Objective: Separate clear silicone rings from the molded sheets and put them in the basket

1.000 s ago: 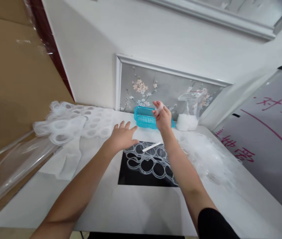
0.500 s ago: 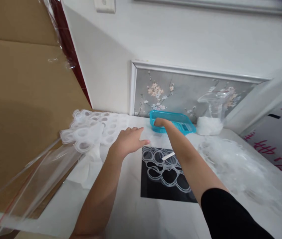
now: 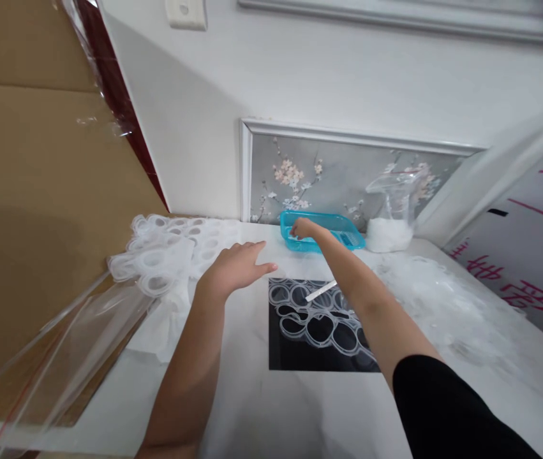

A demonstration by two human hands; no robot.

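Note:
My left hand [image 3: 235,268] hovers over the white table with its fingers stretched out and the thumb apart, holding nothing. At the back, my right hand [image 3: 304,228] reaches into a blue plastic basket [image 3: 355,240]. Its fingers are bent and drawn together low over the basket's left end; what they hold, if anything, is too small to make out. Below the hands lies a black sheet [image 3: 300,359] with a clear plastic piece of joined rings [image 3: 319,329] on it. A narrow white strip [image 3: 319,291] rests across the rings, partly behind my right forearm.
Stacked ring sheets [image 3: 156,258] lie at the left, near a clear plastic bag [image 3: 94,344] and a large cardboard panel [image 3: 51,191]. To the right are a bag of white material [image 3: 390,234] and a heap of clear plastic pieces [image 3: 443,312]. A framed flower panel [image 3: 338,172] stands behind.
My right hand has lifted slightly within the basket, and its fingertips now show. My left hand stays outstretched in nearly the same place. The whole view has shifted a little.

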